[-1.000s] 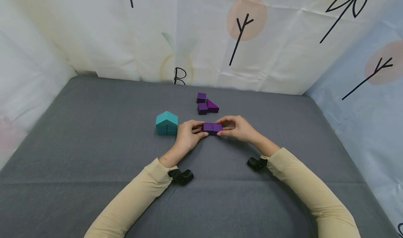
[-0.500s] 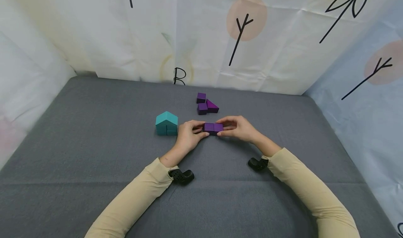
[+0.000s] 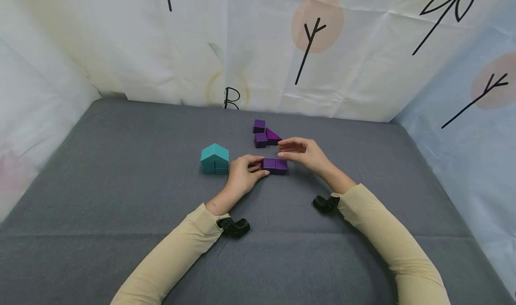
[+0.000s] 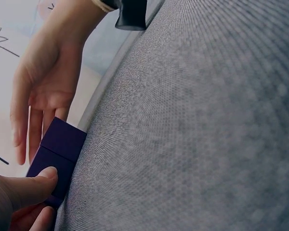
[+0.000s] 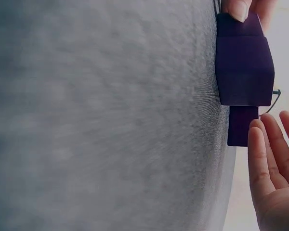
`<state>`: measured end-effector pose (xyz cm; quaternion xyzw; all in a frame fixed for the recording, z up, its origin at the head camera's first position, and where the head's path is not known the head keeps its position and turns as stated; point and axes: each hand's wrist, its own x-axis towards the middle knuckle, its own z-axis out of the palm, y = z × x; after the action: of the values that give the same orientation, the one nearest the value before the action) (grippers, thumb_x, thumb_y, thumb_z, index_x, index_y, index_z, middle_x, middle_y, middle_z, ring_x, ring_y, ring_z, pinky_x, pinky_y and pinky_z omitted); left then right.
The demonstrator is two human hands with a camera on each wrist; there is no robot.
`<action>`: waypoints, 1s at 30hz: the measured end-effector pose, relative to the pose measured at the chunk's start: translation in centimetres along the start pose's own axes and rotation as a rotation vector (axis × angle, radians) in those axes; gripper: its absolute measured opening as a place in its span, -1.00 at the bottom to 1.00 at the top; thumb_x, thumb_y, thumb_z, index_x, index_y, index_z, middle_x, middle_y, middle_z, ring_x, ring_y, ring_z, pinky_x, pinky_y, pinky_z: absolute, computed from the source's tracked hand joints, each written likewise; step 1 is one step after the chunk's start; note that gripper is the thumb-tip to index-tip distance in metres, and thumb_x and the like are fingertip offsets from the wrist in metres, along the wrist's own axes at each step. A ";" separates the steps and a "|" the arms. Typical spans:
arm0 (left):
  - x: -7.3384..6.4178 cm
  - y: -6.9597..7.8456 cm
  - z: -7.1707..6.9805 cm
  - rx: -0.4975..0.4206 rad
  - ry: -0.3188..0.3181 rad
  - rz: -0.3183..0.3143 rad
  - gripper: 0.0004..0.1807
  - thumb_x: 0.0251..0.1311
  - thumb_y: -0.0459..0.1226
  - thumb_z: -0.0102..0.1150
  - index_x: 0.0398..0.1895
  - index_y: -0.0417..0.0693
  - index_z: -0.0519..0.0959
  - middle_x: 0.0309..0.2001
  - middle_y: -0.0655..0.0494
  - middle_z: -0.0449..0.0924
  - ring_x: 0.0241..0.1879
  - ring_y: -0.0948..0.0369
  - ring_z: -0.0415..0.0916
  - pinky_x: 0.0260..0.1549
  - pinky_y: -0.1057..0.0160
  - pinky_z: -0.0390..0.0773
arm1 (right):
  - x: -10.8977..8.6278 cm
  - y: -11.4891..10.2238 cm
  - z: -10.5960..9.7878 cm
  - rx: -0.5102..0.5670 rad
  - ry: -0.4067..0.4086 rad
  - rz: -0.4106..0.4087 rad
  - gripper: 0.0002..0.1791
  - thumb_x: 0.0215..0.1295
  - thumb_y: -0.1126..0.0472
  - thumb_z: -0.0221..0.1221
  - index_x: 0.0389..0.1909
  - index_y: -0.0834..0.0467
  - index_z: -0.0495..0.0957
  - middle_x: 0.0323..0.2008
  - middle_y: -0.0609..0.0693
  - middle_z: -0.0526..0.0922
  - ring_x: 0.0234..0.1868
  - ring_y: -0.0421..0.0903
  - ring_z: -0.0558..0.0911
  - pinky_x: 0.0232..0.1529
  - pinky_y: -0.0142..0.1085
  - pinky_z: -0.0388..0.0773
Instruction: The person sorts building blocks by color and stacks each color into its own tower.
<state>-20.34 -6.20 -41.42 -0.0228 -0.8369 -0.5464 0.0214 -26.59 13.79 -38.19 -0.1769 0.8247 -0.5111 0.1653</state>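
Note:
Two purple blocks (image 3: 275,165) stand side by side on the grey cloth. My left hand (image 3: 240,175) grips the left one, and in the left wrist view its thumb (image 4: 36,190) presses on the block's near face. Off the pair, my right hand (image 3: 304,153) hovers just behind its right end, holding nothing; the right wrist view shows its fingers (image 5: 272,149) fairly straight. Its fingertips are close to a purple triangular block (image 3: 273,137). Beside that triangle lies a purple cube (image 3: 260,140), with another purple cube (image 3: 259,126) behind.
A teal house-shaped stack of blocks (image 3: 215,159) stands just left of my left hand. Grey cloth (image 3: 161,260) covers the table. White patterned sheets (image 3: 258,49) hang behind and at the sides.
My right hand has let go of the pair's right end and moved back toward the triangular block. My left hand keeps its grip; the pair has shifted slightly right.

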 end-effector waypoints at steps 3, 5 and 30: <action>-0.1 -0.1 -0.1 0.001 0.003 0.001 -0.57 0.04 -0.40 0.39 0.04 -0.26 0.61 0.02 -0.19 0.60 -0.01 0.03 0.63 -0.07 0.29 0.63 | 0.7 -0.2 0.1 0.004 0.022 -0.003 -0.51 0.24 0.08 0.29 0.17 0.16 0.51 0.12 0.14 0.58 0.10 -0.05 0.59 0.12 -0.14 0.55; -0.1 -0.1 -0.1 -0.001 0.005 0.000 -0.57 0.04 -0.41 0.39 0.04 -0.26 0.61 0.02 -0.19 0.60 -0.01 0.03 0.63 -0.07 0.29 0.63 | 1.3 -0.4 0.1 -0.004 0.032 -0.015 -0.51 0.25 0.09 0.28 0.16 0.16 0.51 0.12 0.13 0.58 0.11 -0.01 0.58 0.13 -0.12 0.54; 0.1 -0.3 -0.1 0.003 -0.012 0.008 -0.58 0.04 -0.39 0.39 0.03 -0.26 0.62 0.03 -0.18 0.60 0.01 0.03 0.62 -0.06 0.28 0.63 | 6.4 -0.7 0.1 -0.285 -0.104 -0.178 -0.48 0.21 0.17 0.32 0.20 0.16 0.51 0.23 0.11 0.50 0.35 0.06 0.35 0.40 -0.02 0.22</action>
<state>-20.48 -6.35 -41.64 -0.0292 -0.8379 -0.5447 0.0186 -32.09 10.46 -38.18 -0.2973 0.8601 -0.3918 0.1351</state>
